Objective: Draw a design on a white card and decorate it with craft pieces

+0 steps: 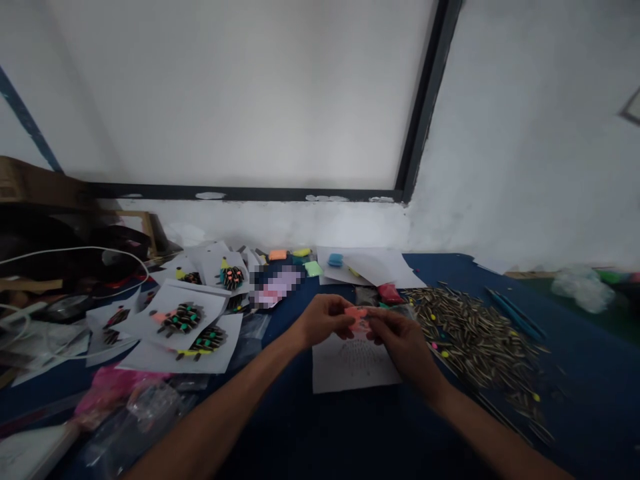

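Left hand [326,319] and right hand [403,339] pinch an orange piece [357,317] between them, over a marked sheet [353,370] on the desk [295,430]. Seeds [475,337] lie heaped right of the hands; decorated papers [213,303] lie to their left.

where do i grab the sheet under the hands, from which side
Probably by the near-left corner of the sheet, pinched top and bottom, coming from the near side. It looks flat on the table, so a thin edge is the likely hold; the left hand and right hand, with the orange piece, are over its far part, and seeds lie to its right.
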The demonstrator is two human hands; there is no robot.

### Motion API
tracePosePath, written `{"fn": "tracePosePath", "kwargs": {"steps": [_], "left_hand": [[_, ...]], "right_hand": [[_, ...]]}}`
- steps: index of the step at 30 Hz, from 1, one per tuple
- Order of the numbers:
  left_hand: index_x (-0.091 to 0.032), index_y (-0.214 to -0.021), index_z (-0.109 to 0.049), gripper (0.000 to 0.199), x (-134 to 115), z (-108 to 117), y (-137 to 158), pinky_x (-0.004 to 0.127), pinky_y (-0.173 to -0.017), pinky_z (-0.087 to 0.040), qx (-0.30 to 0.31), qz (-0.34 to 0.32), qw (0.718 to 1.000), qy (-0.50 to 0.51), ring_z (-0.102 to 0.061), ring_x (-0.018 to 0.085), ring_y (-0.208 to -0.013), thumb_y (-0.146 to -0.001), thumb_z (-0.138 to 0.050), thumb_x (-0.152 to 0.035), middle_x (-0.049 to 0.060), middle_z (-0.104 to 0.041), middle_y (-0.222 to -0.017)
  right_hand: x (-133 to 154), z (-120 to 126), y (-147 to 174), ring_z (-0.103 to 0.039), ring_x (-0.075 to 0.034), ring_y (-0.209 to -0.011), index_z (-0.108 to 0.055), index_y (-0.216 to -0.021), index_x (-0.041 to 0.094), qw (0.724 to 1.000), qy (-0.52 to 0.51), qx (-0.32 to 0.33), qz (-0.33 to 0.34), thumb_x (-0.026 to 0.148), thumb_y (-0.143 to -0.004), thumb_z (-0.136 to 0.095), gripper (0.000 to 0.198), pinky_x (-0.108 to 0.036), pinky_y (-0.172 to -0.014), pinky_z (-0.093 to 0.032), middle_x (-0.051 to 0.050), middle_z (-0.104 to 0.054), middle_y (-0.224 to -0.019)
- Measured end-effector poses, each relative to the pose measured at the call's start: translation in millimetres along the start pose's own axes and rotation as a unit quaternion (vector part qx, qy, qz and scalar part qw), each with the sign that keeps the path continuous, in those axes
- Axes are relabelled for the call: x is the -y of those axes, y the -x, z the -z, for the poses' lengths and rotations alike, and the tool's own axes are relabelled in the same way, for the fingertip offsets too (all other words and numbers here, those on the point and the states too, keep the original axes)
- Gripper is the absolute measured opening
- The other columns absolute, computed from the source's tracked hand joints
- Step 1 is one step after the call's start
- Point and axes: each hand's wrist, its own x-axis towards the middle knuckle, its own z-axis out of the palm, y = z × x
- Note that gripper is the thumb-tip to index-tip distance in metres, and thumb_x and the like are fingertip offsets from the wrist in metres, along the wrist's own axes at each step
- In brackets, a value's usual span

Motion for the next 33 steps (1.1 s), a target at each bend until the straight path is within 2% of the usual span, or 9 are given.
{"fn": "tracePosePath", "kwargs": {"steps": [3,9,15,18,22,26,30,33], "left_hand": [[-0.008,-0.071,-0.060,0.020,2.3,0.9,0.3,0.018,-0.045,-0.043,-0.005,-0.026,0.998,-0.051,-0.057,0.009,-0.046,-0.071,-0.069,-0.026,0.001,-0.060,-0.055],[-0.010,-0.068,-0.061,0.015,-0.4,0.2,2.9,0.015,-0.039,-0.036,-0.008,-0.046,0.991,-0.124,-0.050,0.006,-0.040,-0.074,-0.063,-0.024,-0.002,-0.056,-0.050],[-0.010,-0.070,-0.058,0.028,-1.2,-0.8,1.4,0.019,-0.044,-0.045,0.012,0.023,0.999,-0.033,-0.061,0.013,-0.046,-0.076,-0.064,-0.037,0.001,-0.058,-0.050],[-0.010,-0.063,-0.056,0.034,0.0,0.2,0.2,0.022,-0.047,-0.047,0.006,0.041,0.999,-0.004,-0.061,0.014,-0.048,-0.075,-0.065,-0.041,0.001,-0.057,-0.049],[-0.008,-0.067,-0.062,0.019,2.8,0.7,-0.6,0.020,-0.049,-0.044,-0.015,0.011,1.000,-0.016,-0.053,0.008,-0.046,-0.072,-0.067,-0.026,0.000,-0.058,-0.050],[-0.009,-0.071,-0.061,0.003,6.1,-3.4,-0.7,0.018,-0.051,-0.041,-0.046,-0.036,0.997,-0.044,-0.053,0.007,-0.051,-0.070,-0.062,-0.012,0.000,-0.060,-0.059],[-0.010,-0.075,-0.060,0.007,4.3,-5.6,0.2,0.019,-0.052,-0.040,-0.070,-0.058,0.994,-0.053,-0.052,0.006,-0.053,-0.071,-0.063,-0.015,-0.001,-0.058,-0.061],[-0.010,-0.087,-0.063,0.023,2.0,-1.8,0.4,0.020,-0.055,-0.042,-0.006,-0.023,1.000,-0.003,-0.055,0.008,-0.059,-0.069,-0.070,-0.023,0.002,-0.063,-0.069]], "right_hand": [[-0.6,-1.0,0.5,-0.059,-0.014,-0.059,-0.074,-0.090,0.018,1.000,-0.016,0.020,-0.016,0.046,-0.067,-0.070,0.037,-0.027,-0.057,-0.046,-0.003,-0.070,-0.071],[-3.5,-4.2,1.1,-0.057,-0.013,-0.056,-0.072,-0.086,0.016,0.998,-0.034,0.045,-0.023,0.047,-0.066,-0.070,0.036,-0.026,-0.055,-0.045,-0.001,-0.068,-0.067],[0.4,-2.1,1.3,-0.055,-0.013,-0.055,-0.072,-0.082,0.017,1.000,-0.009,-0.009,0.011,0.044,-0.068,-0.069,0.030,-0.026,-0.054,-0.044,-0.001,-0.066,-0.066],[1.2,-2.8,2.9,-0.055,-0.013,-0.055,-0.073,-0.083,0.017,1.000,-0.002,-0.002,0.011,0.044,-0.069,-0.068,0.031,-0.026,-0.055,-0.045,-0.002,-0.067,-0.066],[-1.8,-6.0,4.9,-0.057,-0.013,-0.057,-0.073,-0.090,0.017,1.000,0.006,0.024,0.011,0.044,-0.071,-0.068,0.033,-0.026,-0.057,-0.046,-0.002,-0.069,-0.070],[-4.4,-7.2,4.9,-0.058,-0.013,-0.054,-0.070,-0.095,0.017,0.999,0.005,0.053,0.011,0.046,-0.071,-0.068,0.038,-0.026,-0.055,-0.047,0.001,-0.065,-0.063],[-1.4,-4.8,3.6,-0.058,-0.013,-0.051,-0.067,-0.085,0.018,0.999,0.034,0.030,0.028,0.046,-0.070,-0.069,0.032,-0.025,-0.052,-0.047,0.002,-0.062,-0.058],[2.1,-2.9,3.0,-0.056,-0.012,-0.047,-0.065,-0.081,0.019,0.999,0.041,0.003,0.029,0.046,-0.068,-0.070,0.031,-0.025,-0.048,-0.045,0.002,-0.061,-0.056]]}}
